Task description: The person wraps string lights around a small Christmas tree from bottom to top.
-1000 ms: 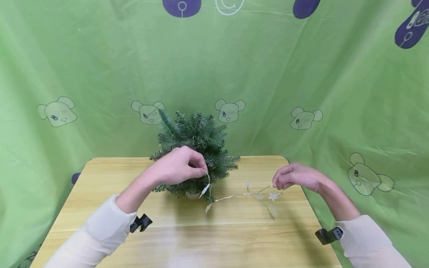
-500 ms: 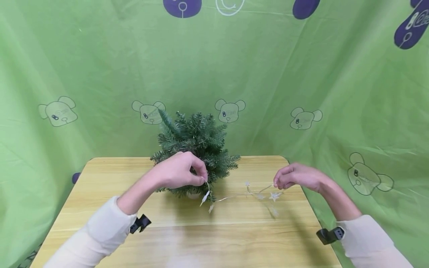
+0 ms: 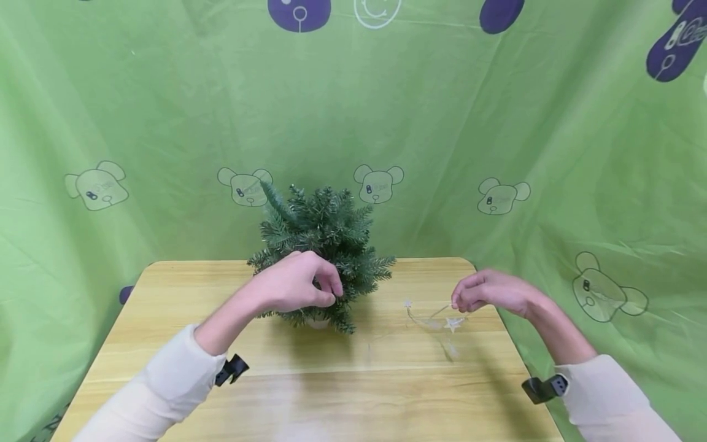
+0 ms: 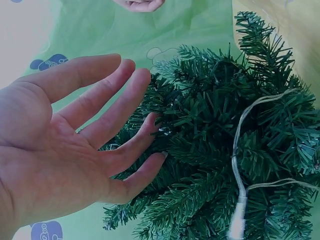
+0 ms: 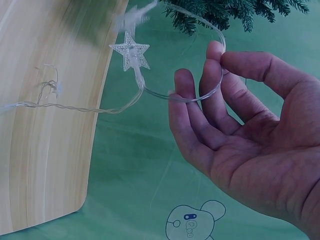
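A small artificial Christmas tree (image 3: 326, 227) stands on the table, its foot mostly hidden. My left hand (image 3: 298, 282) hovers before its branches, holding nothing; in the left wrist view its fingers (image 4: 120, 117) are spread and loosely bent. Beyond them in that view, a clear wire (image 4: 237, 145) with a white tapered piece (image 4: 238, 220) crosses in front of the tree, apart from the hand. To the right, my right hand (image 3: 491, 291) pinches the star string lights (image 3: 453, 324) between thumb and forefinger. Below it dangle clear plastic stars, one star (image 5: 131, 52) sharp in the right wrist view.
The wooden table (image 3: 386, 399) has rounded far corners. Green cloth (image 3: 431, 110) printed with bear heads hangs behind and at both sides. A small black camera (image 3: 232, 369) sits at the left cuff, another black camera (image 3: 544, 388) at the right.
My left hand sank slightly, and its thumb and finger parted, letting go of the string lights. The freed end fell away and is blurred. My right hand has kept its hold almost in place.
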### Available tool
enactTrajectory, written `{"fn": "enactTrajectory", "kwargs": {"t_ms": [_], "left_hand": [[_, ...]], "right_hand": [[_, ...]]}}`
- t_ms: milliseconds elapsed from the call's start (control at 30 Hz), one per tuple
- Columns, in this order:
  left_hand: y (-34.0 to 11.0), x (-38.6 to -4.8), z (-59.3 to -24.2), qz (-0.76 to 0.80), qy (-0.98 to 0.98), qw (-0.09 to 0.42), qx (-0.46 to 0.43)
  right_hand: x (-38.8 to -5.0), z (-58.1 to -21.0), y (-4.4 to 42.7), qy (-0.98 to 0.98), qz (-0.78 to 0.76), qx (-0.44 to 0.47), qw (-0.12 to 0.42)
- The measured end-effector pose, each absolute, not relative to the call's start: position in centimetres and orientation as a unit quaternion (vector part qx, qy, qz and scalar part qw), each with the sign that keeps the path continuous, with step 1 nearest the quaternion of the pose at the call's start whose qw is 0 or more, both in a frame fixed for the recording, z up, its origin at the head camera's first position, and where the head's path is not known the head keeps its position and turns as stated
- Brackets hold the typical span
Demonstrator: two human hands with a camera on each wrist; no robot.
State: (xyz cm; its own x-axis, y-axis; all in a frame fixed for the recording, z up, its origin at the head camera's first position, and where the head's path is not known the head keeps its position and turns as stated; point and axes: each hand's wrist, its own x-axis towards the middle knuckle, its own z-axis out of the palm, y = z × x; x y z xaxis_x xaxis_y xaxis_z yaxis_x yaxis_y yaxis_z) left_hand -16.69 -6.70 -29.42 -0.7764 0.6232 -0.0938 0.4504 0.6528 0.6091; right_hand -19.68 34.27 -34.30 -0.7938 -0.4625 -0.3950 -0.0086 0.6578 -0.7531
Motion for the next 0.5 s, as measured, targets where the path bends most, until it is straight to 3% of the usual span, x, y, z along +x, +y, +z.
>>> {"fn": "enactTrajectory", "kwargs": {"t_ms": [500], "left_hand": [[-6.2,-15.6,-27.2,0.304,0.882,0.141,0.331]], "right_hand": [[-19.2,-32.4,34.7,0.871,-0.373,-0.137,0.287]]}}
